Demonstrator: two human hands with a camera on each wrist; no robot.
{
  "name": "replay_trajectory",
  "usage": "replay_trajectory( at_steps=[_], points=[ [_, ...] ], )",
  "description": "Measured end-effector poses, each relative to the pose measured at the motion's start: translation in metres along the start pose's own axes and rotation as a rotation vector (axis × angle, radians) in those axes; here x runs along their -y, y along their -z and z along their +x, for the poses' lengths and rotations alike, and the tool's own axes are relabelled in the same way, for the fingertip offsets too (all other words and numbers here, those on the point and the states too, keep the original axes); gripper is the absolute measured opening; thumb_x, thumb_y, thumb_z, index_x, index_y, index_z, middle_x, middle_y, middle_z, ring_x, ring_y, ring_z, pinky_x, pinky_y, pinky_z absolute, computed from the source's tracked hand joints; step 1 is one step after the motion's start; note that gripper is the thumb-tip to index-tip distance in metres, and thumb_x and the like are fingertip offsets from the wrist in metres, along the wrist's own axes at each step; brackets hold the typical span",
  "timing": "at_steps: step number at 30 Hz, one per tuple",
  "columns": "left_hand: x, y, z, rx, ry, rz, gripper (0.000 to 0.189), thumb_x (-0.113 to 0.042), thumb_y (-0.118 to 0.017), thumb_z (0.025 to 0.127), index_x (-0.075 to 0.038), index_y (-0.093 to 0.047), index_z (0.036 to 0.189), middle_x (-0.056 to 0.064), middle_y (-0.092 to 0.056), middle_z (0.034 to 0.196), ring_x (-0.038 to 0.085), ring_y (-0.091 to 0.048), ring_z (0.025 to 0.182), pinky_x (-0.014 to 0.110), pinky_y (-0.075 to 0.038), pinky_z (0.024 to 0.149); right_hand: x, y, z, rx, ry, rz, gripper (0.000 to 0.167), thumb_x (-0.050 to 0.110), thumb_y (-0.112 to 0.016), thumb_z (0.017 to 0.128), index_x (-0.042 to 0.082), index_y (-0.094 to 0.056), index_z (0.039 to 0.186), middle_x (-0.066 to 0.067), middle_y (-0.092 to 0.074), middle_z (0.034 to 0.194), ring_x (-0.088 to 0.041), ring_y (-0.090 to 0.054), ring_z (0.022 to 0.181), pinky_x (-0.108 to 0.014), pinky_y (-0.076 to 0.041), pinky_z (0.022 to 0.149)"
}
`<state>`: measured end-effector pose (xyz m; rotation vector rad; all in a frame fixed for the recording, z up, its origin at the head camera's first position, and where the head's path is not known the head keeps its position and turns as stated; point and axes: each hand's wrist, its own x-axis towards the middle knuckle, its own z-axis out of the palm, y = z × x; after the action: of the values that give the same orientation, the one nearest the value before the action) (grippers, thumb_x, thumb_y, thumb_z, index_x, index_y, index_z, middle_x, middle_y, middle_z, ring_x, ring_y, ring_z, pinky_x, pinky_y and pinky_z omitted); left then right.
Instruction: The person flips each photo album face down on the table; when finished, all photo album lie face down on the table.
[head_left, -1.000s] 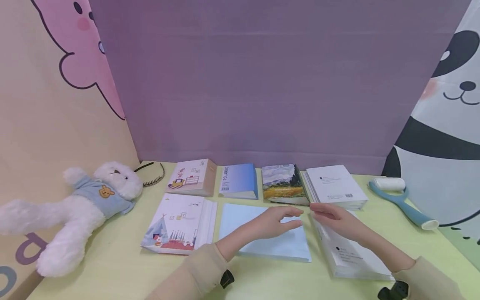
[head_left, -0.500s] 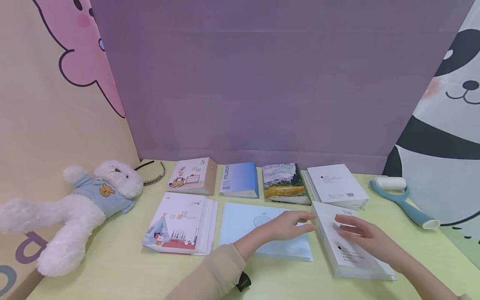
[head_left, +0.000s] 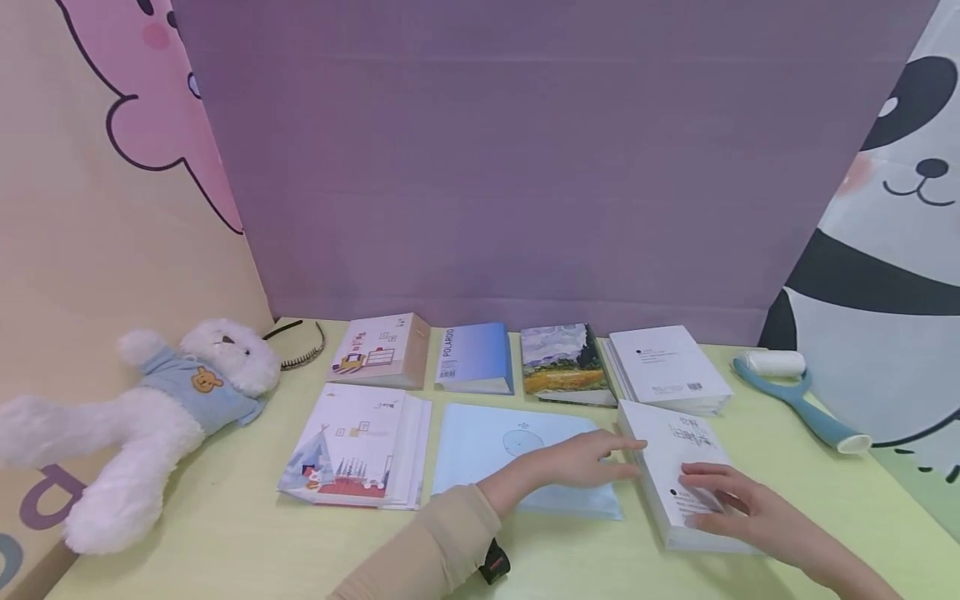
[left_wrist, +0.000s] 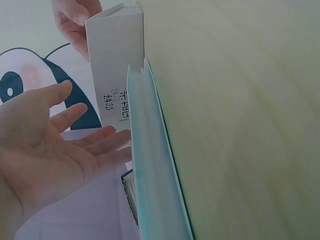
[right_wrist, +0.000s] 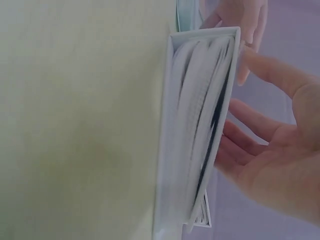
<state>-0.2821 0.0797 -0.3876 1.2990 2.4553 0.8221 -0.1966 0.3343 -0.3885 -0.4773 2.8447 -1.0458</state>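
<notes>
A thick white book (head_left: 660, 450) with dark lettering lies at the front right of the table. Over its lower right part is my right hand (head_left: 757, 510), fingers loosely bent. In the right wrist view, the right hand (right_wrist: 285, 155) has fingertips at the cover of the white book (right_wrist: 200, 120); contact is hard to tell. My left hand (head_left: 581, 461) hovers over the right side of a light blue book (head_left: 476, 442), fingertips reaching the white book's left edge. In the left wrist view, the left hand (left_wrist: 60, 155) has spread fingers and holds nothing.
Behind lie a pink-and-white book (head_left: 375, 354), a blue book (head_left: 476, 358), a landscape-cover book (head_left: 566, 367) and another white book (head_left: 667, 362). A tent-picture book (head_left: 352, 446) and plush toy (head_left: 202, 400) are left. A lint roller (head_left: 806, 404) lies right.
My right hand has moved from the white book's upper left edge down to its lower right, uncovering the lettering. My left hand has shifted right and slightly down, towards the white book's left edge.
</notes>
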Motion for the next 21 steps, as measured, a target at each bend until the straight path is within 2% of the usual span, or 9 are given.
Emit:
replay_trajectory(
  at_steps=[2,4,9,11,14,17,19,21],
  points=[
    [0.000,0.000,-0.001,0.012,0.017,0.005,0.048,-0.037,-0.044,0.099,-0.023,-0.038,0.144,-0.004,-0.043,0.145,0.007,-0.042,0.131,0.017,-0.035,0.104,-0.001,-0.004,-0.001,-0.016,0.003,-0.010,0.046,0.027,-0.071,0.083,0.015,-0.059,0.126,0.036,-0.038,0.125,0.029,-0.029,0.107,-0.004,-0.038,0.085],
    [-0.001,-0.001,-0.003,0.029,0.037,0.017,0.048,-0.039,-0.044,0.099,-0.026,-0.037,0.145,-0.005,-0.042,0.145,0.008,-0.042,0.130,0.018,-0.035,0.105,-0.002,-0.007,-0.002,-0.036,0.023,-0.027,0.048,0.026,-0.072,0.082,0.015,-0.059,0.126,0.037,-0.036,0.126,0.029,-0.027,0.108,-0.003,-0.035,0.083],
    [-0.002,-0.001,-0.003,0.047,0.074,0.030,0.050,-0.039,-0.046,0.098,-0.030,-0.034,0.146,-0.009,-0.039,0.147,0.010,-0.047,0.127,0.020,-0.036,0.105,-0.006,-0.016,-0.004,-0.151,0.172,-0.065,0.051,0.016,-0.079,0.073,0.011,-0.061,0.121,0.035,-0.038,0.127,0.029,-0.024,0.111,0.001,-0.024,0.083],
    [-0.004,-0.001,-0.003,0.054,0.090,0.021,0.050,-0.039,-0.047,0.097,-0.033,-0.034,0.145,-0.010,-0.040,0.146,0.010,-0.049,0.126,0.020,-0.038,0.104,-0.007,-0.021,-0.005,-0.213,0.253,-0.101,0.055,0.013,-0.083,0.066,0.010,-0.063,0.117,0.029,-0.041,0.125,0.026,-0.025,0.112,0.002,-0.020,0.084],
    [-0.006,-0.002,-0.003,0.081,0.104,-0.001,0.050,-0.037,-0.049,0.097,-0.036,-0.034,0.144,-0.014,-0.039,0.146,0.009,-0.050,0.124,0.019,-0.040,0.100,-0.006,-0.025,-0.003,-0.279,0.326,-0.191,0.059,0.013,-0.087,0.058,0.009,-0.064,0.112,0.010,-0.048,0.120,0.021,-0.028,0.108,0.002,-0.020,0.084],
    [-0.009,-0.003,-0.002,0.113,0.099,-0.044,0.051,-0.032,-0.050,0.097,-0.035,-0.033,0.145,-0.014,-0.040,0.145,0.008,-0.053,0.120,0.017,-0.043,0.096,-0.004,-0.024,-0.002,-0.298,0.308,-0.255,0.058,0.016,-0.088,0.056,0.011,-0.065,0.109,-0.002,-0.051,0.111,0.019,-0.032,0.103,0.001,-0.028,0.080],
    [-0.010,-0.004,-0.002,0.128,0.089,-0.064,0.052,-0.029,-0.050,0.097,-0.034,-0.032,0.146,-0.014,-0.040,0.145,0.006,-0.055,0.117,0.015,-0.044,0.093,-0.002,-0.021,-0.002,-0.286,0.278,-0.255,0.055,0.017,-0.088,0.058,0.012,-0.066,0.108,0.000,-0.054,0.109,0.018,-0.036,0.100,-0.002,-0.035,0.077],
    [-0.009,-0.005,-0.003,0.139,0.091,-0.087,0.053,-0.028,-0.051,0.097,-0.034,-0.031,0.146,-0.014,-0.041,0.144,0.004,-0.055,0.116,0.013,-0.044,0.091,-0.002,-0.018,-0.003,-0.265,0.239,-0.234,0.051,0.019,-0.087,0.060,0.013,-0.066,0.106,0.009,-0.055,0.109,0.020,-0.038,0.099,-0.005,-0.040,0.076]
  ],
)
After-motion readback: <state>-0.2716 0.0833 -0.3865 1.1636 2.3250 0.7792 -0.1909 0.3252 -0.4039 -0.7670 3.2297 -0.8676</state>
